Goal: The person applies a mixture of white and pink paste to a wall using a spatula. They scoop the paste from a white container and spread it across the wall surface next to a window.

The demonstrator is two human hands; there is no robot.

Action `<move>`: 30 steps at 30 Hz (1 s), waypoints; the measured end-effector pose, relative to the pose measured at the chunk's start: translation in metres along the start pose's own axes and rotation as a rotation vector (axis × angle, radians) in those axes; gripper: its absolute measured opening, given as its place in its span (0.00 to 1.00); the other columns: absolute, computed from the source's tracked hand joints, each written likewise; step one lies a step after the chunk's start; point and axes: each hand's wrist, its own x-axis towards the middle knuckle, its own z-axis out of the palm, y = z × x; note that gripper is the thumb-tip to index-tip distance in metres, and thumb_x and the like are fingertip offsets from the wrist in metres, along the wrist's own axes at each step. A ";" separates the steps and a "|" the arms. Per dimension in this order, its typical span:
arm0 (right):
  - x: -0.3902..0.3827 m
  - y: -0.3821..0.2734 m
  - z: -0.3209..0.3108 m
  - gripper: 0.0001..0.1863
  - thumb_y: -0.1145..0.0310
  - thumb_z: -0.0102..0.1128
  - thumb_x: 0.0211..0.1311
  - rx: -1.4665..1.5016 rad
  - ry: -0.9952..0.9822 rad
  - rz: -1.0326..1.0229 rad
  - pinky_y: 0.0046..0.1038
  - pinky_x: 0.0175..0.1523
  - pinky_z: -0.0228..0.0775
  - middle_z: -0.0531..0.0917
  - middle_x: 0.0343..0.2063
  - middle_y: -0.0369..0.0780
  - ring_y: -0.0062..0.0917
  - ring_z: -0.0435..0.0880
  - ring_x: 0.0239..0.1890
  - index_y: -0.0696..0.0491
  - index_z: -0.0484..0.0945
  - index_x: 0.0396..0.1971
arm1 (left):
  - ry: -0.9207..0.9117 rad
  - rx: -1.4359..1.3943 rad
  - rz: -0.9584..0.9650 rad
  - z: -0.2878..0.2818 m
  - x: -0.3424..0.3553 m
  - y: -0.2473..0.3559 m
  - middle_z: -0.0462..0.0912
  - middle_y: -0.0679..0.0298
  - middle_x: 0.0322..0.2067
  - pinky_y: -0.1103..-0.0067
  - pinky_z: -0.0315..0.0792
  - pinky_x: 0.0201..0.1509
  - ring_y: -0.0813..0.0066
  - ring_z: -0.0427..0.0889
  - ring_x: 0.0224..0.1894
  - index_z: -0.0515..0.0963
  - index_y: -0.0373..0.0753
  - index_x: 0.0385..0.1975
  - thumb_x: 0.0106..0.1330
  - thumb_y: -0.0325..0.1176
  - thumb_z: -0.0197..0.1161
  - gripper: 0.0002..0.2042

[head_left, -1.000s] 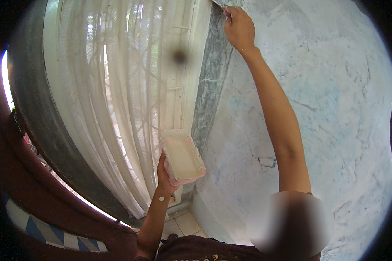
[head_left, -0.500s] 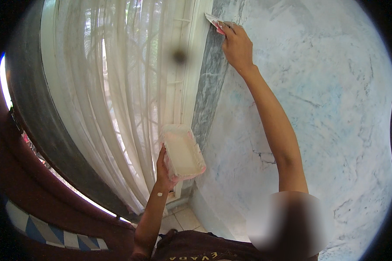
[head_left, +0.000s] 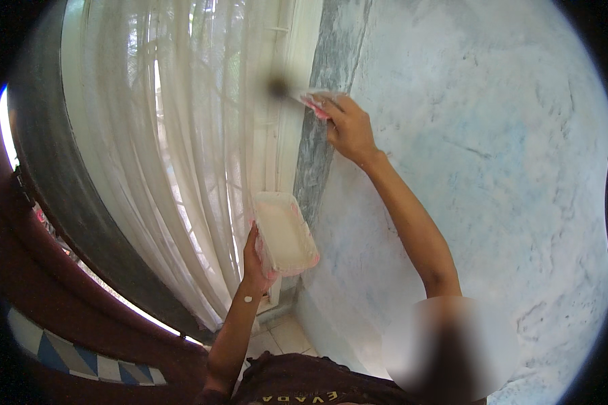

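My right hand (head_left: 351, 129) is closed around a flat pink-and-white spreading tool (head_left: 315, 104), smeared with white. Its pale front edge points left toward the white window frame, over the grey band (head_left: 312, 158) of wall. Whether it touches the surface, I cannot tell; whether it is a brush or a scraper is unclear too. Lower down, my left hand (head_left: 253, 266) grips the side of a rectangular tub (head_left: 311, 233) with pink-smeared walls. Cream-white paint or paste (head_left: 282, 233) lies inside it. A white spot marks my left wrist.
Sheer white curtains (head_left: 162, 169) hang on the left beside the window frame (head_left: 287, 128). A mottled white-blue wall (head_left: 466, 169) fills the right. Floor tiles (head_left: 277, 334) show below the tub. A dark curved surface (head_left: 81, 196) runs along the far left.
My right hand has come down along the grey band and slightly left, with the flat tool in it. My left hand and the tub have stayed nearly in place.
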 end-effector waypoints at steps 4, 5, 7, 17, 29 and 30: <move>0.113 0.021 -0.037 0.24 0.83 0.60 0.52 0.131 0.138 -0.072 0.39 0.52 0.80 0.85 0.49 0.43 0.40 0.84 0.51 0.51 0.84 0.51 | -0.007 -0.045 -0.005 -0.004 0.002 0.002 0.76 0.59 0.64 0.56 0.73 0.69 0.58 0.78 0.64 0.66 0.44 0.72 0.78 0.58 0.47 0.31; 0.149 0.028 -0.051 0.23 0.81 0.60 0.53 0.044 0.127 -0.062 0.40 0.53 0.79 0.86 0.49 0.42 0.39 0.84 0.53 0.50 0.85 0.50 | -0.010 -0.049 0.000 0.000 0.002 0.002 0.76 0.59 0.64 0.56 0.73 0.69 0.58 0.78 0.64 0.66 0.44 0.72 0.78 0.58 0.47 0.31; 0.207 0.047 -0.059 0.13 0.76 0.57 0.59 0.089 0.225 -0.165 0.40 0.50 0.77 0.86 0.40 0.54 0.46 0.86 0.45 0.61 0.85 0.42 | -0.034 -0.072 -0.024 0.011 0.000 0.002 0.75 0.57 0.64 0.56 0.72 0.69 0.57 0.78 0.64 0.64 0.43 0.72 0.78 0.59 0.46 0.32; 0.258 0.042 -0.069 0.12 0.77 0.59 0.57 0.001 0.113 -0.284 0.39 0.48 0.76 0.85 0.38 0.56 0.47 0.86 0.43 0.61 0.84 0.41 | -0.095 -0.024 -0.014 0.022 -0.005 0.008 0.74 0.54 0.65 0.48 0.72 0.68 0.52 0.77 0.65 0.61 0.44 0.74 0.77 0.62 0.43 0.35; 0.248 0.041 -0.070 0.18 0.84 0.49 0.48 -0.049 0.087 -0.290 0.37 0.44 0.74 0.84 0.33 0.53 0.47 0.83 0.36 0.62 0.83 0.39 | -0.138 -0.043 -0.011 0.028 -0.003 0.010 0.73 0.54 0.66 0.50 0.72 0.69 0.53 0.77 0.66 0.60 0.44 0.75 0.79 0.59 0.40 0.33; 0.245 0.038 -0.067 0.17 0.84 0.50 0.50 0.003 0.088 -0.300 0.37 0.44 0.74 0.84 0.33 0.53 0.47 0.83 0.37 0.62 0.83 0.39 | -0.127 -0.032 -0.010 0.027 -0.002 0.010 0.73 0.54 0.66 0.49 0.72 0.69 0.53 0.76 0.66 0.60 0.44 0.75 0.79 0.59 0.40 0.33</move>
